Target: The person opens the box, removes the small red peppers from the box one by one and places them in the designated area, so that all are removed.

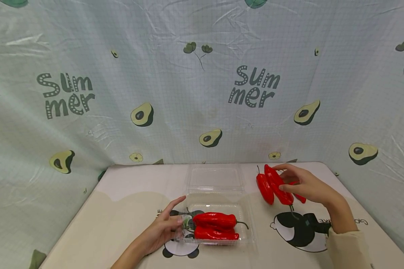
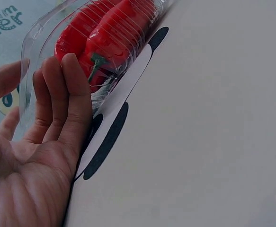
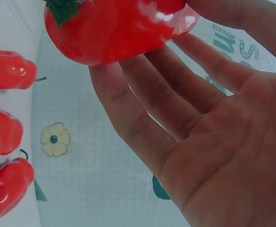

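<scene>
My right hand (image 1: 301,183) holds a glossy red pepper (image 3: 119,28) with a green stem between thumb and fingers, at the right back of the table. In the head view it overlaps other red peppers on the table: one at its left (image 1: 265,188), another partly hidden behind my hand. Left of centre, my left hand (image 1: 163,226) touches the left side of a clear plastic clamshell box (image 1: 245,209), its fingers fairly straight against the wall. Two red peppers (image 1: 215,226) lie side by side in the box. Its clear lid (image 1: 215,177) is folded back, away from me.
Loose red peppers (image 3: 10,189) lie in a row at the left of the right wrist view. A pale tablecloth (image 1: 121,216) with cartoon prints covers the table. Behind the table hangs a curtain (image 1: 175,93) printed with avocados.
</scene>
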Available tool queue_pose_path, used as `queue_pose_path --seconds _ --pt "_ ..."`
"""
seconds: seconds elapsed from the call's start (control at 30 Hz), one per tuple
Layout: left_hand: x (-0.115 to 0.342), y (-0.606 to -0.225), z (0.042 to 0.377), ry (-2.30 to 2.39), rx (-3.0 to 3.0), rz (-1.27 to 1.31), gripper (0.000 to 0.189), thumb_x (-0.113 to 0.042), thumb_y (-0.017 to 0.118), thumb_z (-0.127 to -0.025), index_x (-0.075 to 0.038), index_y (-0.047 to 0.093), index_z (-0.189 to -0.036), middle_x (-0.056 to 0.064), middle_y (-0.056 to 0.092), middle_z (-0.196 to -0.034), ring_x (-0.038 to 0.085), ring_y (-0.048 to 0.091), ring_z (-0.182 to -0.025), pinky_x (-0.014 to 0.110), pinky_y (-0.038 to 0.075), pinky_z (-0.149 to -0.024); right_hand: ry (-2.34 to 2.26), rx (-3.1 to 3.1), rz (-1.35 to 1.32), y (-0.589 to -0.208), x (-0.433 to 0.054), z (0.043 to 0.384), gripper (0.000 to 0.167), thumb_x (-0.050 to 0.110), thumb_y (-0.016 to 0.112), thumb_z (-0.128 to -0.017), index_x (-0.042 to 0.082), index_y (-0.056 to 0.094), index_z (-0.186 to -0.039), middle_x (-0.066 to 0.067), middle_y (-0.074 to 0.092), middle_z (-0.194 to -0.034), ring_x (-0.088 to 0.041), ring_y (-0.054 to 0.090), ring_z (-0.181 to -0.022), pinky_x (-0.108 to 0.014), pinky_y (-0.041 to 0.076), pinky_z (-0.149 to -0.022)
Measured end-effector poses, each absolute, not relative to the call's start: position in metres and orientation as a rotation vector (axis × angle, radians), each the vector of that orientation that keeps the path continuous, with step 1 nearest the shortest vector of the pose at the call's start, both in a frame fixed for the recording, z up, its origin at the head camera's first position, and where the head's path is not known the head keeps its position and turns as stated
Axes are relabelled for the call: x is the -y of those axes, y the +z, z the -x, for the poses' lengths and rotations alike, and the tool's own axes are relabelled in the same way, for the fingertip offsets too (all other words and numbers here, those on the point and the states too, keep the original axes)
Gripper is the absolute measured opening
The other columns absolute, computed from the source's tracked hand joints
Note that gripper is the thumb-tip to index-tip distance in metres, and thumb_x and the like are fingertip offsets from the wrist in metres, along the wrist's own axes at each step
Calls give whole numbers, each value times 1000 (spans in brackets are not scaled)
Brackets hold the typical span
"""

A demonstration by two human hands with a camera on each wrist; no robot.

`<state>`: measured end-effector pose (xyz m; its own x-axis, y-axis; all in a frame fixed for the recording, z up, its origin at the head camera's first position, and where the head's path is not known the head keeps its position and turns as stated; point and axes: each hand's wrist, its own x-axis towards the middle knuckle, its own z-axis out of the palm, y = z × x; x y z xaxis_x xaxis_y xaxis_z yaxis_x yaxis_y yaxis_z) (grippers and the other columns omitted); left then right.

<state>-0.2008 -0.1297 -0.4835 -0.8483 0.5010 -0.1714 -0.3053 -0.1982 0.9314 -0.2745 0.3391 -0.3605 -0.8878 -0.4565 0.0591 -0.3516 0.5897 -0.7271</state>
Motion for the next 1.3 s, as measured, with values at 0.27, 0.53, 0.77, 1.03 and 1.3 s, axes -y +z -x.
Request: queue_pose_path --seconds 0.27,0.53,0.77,1.03,1.3 --pt "130 -484 201 2080 -1556 -240 74 -7 49 -106 -35 13 -164 -4 54 -86 10 56 -80 26 49 -78 -1174 -2709 708 -360 -346 275 61 13 73 -93 5 47 -148 -22 66 -128 -30 67 -111 -37 63 -80" --pt "130 -483 202 2080 -1559 -233 73 -8 49 -106 -35 13 -164 -5 55 -87 10 56 -80 26 49 -78 -1191 -2711 747 -362 -355 278 60 12 72 -94 4 47 -148 -22 66 -129 -31 67 -111 -29 60 -80" --pt "130 -483 202 2076 -1552 -237 74 -8 49 -106 -35 13 -164 -5 56 -86 10 57 -79 26 49 -77 -1195 -2716 734 -364 -360 279 61 12 72 -94 2 46 -148 -25 65 -129 -34 66 -113 -29 60 -79" --pt "129 -482 203 2079 -1547 -240 74 -8 48 -106 -35 12 -164 -5 56 -87 10 57 -78 26 48 -76 -1162 -2770 719 -364 -368 280 62 14 72 -94 1 45 -149 -25 66 -129 -35 66 -113 -33 61 -79" --pt "129 -482 201 2079 -1552 -232 74 -8 49 -106 -35 13 -164 -5 56 -87 10 57 -78 27 49 -77 -1165 -2774 683 -365 -372 281 62 16 72 -95 2 45 -149 -24 65 -129 -34 65 -113 -39 60 -82"
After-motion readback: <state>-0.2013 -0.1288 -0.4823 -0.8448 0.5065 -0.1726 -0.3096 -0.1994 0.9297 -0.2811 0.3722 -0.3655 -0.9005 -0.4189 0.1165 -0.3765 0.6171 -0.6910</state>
